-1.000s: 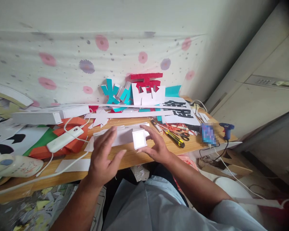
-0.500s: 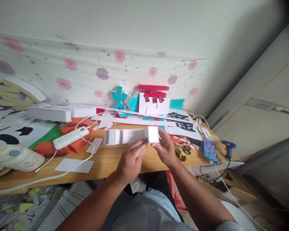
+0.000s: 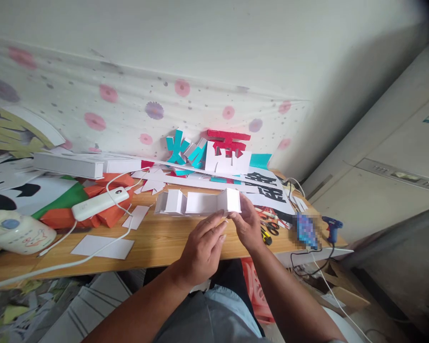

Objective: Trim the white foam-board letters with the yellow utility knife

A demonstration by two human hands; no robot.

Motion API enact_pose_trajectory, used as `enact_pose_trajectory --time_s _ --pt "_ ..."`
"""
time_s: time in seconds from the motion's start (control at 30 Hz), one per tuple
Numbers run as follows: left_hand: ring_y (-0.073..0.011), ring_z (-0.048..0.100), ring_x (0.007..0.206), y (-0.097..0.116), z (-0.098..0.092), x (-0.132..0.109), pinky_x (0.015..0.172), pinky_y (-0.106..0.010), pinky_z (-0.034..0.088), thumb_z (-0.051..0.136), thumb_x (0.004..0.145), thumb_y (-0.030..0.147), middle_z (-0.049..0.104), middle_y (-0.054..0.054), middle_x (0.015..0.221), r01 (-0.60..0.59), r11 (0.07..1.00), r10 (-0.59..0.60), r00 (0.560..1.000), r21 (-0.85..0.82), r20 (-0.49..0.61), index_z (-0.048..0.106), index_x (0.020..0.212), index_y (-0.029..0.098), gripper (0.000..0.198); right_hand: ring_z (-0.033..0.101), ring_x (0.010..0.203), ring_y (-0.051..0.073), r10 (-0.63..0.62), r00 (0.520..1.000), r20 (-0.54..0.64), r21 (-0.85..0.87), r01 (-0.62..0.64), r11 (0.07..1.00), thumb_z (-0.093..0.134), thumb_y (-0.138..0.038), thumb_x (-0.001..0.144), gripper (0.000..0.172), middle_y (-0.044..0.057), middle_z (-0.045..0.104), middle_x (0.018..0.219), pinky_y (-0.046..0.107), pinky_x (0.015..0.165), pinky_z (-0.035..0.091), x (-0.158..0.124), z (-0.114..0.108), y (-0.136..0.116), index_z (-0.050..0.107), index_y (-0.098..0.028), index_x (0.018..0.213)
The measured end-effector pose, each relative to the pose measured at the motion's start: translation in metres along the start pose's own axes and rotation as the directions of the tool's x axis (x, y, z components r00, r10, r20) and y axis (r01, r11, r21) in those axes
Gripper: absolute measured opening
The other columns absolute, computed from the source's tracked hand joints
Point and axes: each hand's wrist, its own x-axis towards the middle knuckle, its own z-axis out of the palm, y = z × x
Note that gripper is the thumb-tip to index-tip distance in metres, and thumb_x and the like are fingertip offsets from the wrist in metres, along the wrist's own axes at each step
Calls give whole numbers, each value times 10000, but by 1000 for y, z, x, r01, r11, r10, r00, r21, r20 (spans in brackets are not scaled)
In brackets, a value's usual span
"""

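A long white foam-board shape point(image 3: 202, 202) with raised box-like walls lies lengthwise in front of me, just above the table or touching it; I cannot tell which. Its right end is in my right hand point(image 3: 248, 228), thumb at the near side and fingers behind, partly hidden. My left hand point(image 3: 203, 243) is closed, fingertips pressed together against the shape's near edge beside my right thumb. Whether a small bit is also between those fingertips cannot be made out.
Scissors point(image 3: 272, 228), a yellow cutter point(image 3: 266, 236) and a blue glue gun point(image 3: 332, 227) lie to the right. A white power strip point(image 3: 99, 204) with a trailing cord, white card pieces point(image 3: 103, 247) and a bottle point(image 3: 19, 233) are left. Red and teal cut-out characters point(image 3: 228, 139) lean at the back.
Both hands and the right end of the foam-board shape have shifted slightly right in view. My left fingertips have slid a little down along its near edge. The camera view has also moved slightly.
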Motion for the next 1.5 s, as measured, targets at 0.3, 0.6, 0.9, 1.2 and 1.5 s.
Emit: enact_pose_trajectory --time_s 0.3,0.6,0.9,1.2,1.5 --pt "-319 593 1529 27 -16 14 1220 -569 597 556 1053 60 580 -132 1672 -57 997 55 998 -58 -29 492 1677 311 676 677 1401 367 -2 1000 4 32 2 999 850 -655 954 733 149 683 1554 522 1086 642 -4 3 -2 621 -302 1554" --pt "-369 513 1591 -10 -27 43 1289 -587 508 757 1033 277 493 -173 1734 138 988 -142 988 70 64 277 1783 316 892 612 1489 381 2 1000 6 -21 -2 1000 848 -660 955 777 153 623 1622 576 1149 599 -10 1 10 570 -326 1599" --pt "-374 646 1466 -36 -24 47 1189 -554 596 808 999 308 608 -188 1632 87 990 -106 978 110 182 258 1784 325 958 636 1467 375 -58 993 104 -25 61 998 791 -629 1018 748 137 611 1648 544 1100 633 -16 2 -1 542 -361 1670" --pt "-361 671 1434 -23 -29 37 1179 -526 609 772 1001 269 652 -156 1585 155 981 -169 979 116 117 397 1718 327 811 480 1615 365 -178 969 170 -232 215 949 727 -519 1090 720 100 465 1773 476 1014 668 -23 -7 -31 435 -403 1738" --pt "-331 721 1356 -15 -55 28 1211 -495 588 834 957 305 703 -114 1519 223 973 -228 969 64 93 521 1616 306 730 670 1387 398 -21 999 -34 -888 -21 459 660 -329 1077 383 171 744 1456 617 1180 540 -50 -96 44 751 -218 1433"
